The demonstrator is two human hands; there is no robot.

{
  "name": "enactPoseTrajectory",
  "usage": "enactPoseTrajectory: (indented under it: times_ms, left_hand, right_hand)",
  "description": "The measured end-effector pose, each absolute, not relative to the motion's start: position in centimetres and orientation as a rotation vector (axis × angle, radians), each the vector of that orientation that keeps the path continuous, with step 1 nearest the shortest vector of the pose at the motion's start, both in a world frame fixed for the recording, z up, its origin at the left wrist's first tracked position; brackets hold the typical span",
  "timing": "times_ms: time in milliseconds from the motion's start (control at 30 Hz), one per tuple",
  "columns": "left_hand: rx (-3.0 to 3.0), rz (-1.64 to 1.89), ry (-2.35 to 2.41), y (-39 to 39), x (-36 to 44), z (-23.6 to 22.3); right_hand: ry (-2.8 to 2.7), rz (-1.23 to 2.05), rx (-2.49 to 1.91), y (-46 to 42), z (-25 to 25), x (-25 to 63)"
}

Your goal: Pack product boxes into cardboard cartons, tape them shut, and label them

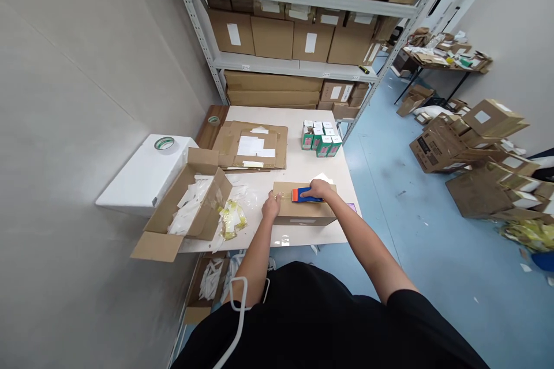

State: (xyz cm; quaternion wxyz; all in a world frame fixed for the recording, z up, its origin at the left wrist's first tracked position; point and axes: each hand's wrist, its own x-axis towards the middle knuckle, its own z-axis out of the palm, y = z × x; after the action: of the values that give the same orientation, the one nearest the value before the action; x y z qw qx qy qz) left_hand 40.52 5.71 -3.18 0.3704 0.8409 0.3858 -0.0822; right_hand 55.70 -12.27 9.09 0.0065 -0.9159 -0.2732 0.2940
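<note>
The blue-and-orange tool (303, 197), gripped in the right hand (319, 188), should probably run level across the cardboard box (305, 213) while the left hand (271, 206), bent against its left end, its grip unclear, steadies it; the box, plain brown, sits on the table (295, 141) near the front edge
</note>
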Motion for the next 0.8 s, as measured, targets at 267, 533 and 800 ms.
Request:
enactPoseTrajectory:
  times_ms: [267, 533, 800]
  left_hand:
    - [2.182, -0.234, 0.948, 4.7, 41.6, -3.2]
    - [2.173, -0.228, 0.955, 4.7, 41.6, -3.2]
    - [2.197, -0.199, 0.953, 4.7, 41.5, -3.4]
  right_hand:
    - [-0.807, 0.923, -2.863, -13.9, 8.6, 56.6]
    - [-0.851, 0.926, -2.871, -13.5, 9.6, 56.7]
    - [-0.773, 0.922, -2.917, -17.6, 9.7, 58.0]
